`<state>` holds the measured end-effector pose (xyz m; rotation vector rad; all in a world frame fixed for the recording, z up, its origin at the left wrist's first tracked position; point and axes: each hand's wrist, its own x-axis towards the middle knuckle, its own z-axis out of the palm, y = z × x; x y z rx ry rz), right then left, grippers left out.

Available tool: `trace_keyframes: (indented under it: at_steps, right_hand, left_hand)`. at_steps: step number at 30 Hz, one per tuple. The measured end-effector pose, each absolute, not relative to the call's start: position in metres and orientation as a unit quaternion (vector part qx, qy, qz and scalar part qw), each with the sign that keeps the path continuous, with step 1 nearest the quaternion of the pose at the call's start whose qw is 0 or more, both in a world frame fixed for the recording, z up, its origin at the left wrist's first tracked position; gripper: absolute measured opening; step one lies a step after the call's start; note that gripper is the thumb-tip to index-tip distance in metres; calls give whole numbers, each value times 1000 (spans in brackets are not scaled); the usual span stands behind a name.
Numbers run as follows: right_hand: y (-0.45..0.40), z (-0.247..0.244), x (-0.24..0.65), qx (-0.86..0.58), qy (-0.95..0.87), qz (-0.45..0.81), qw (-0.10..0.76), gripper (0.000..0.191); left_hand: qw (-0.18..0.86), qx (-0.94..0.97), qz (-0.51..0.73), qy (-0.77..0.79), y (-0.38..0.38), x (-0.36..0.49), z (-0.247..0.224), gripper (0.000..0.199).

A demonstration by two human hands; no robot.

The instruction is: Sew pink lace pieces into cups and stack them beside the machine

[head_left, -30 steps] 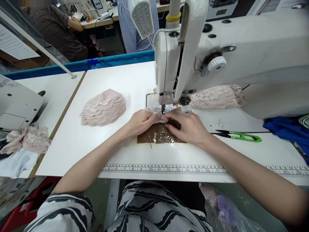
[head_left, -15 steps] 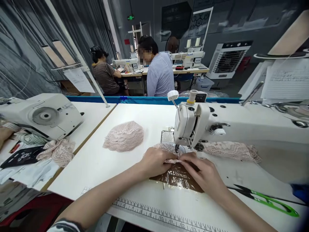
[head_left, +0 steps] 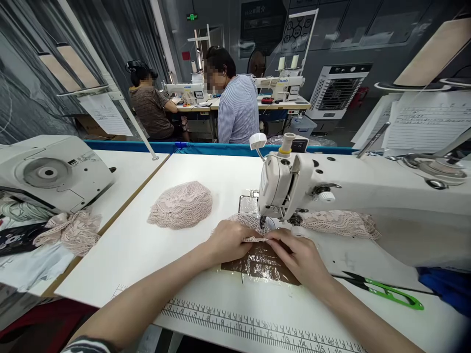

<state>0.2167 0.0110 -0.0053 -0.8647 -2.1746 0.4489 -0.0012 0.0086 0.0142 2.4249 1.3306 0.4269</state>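
My left hand [head_left: 230,240] is closed on the edge of a piece of pale pink lace [head_left: 245,220], just in front of the sewing machine's [head_left: 281,186] needle. Thumb and forefinger of my right hand [head_left: 300,252] pinch the same lace edge from the other side. The lace lies partly under the presser foot [head_left: 262,223], and my left hand hides some of it. Beneath both hands a shiny brown sheet [head_left: 263,264] covers part of the table. A stack of pink lace pieces [head_left: 182,205] rests to the left, and more folded lace [head_left: 338,223] lies behind the needle, under the machine arm.
Green-handled thread snips [head_left: 386,291] lie at the right. A printed ruler [head_left: 239,321] runs along the front edge. Another sewing machine [head_left: 51,171] and bunched lace [head_left: 71,233] are on the left table. Two people sit at machines beyond the blue divider [head_left: 221,148].
The view has shifted slightly to the right, so everything appears farther left. Both hands keep hold of the lace at the needle, with little visible change in the grip.
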Motion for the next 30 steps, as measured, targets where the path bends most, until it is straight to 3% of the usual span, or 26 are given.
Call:
trace_keyframes:
  at_steps: [7, 19, 30]
  right_hand:
    - [12, -8, 216, -355, -839, 185, 370, 16]
    - [14, -7, 213, -422, -794, 254, 355, 25]
    - [14, -10, 215, -426, -802, 273, 319, 29]
  left_hand:
    - [188, 838, 184, 478, 6, 1, 17, 39]
    - [78, 865, 173, 464, 4, 6, 20, 29]
    - [141, 834, 183, 502, 12, 12, 28, 28]
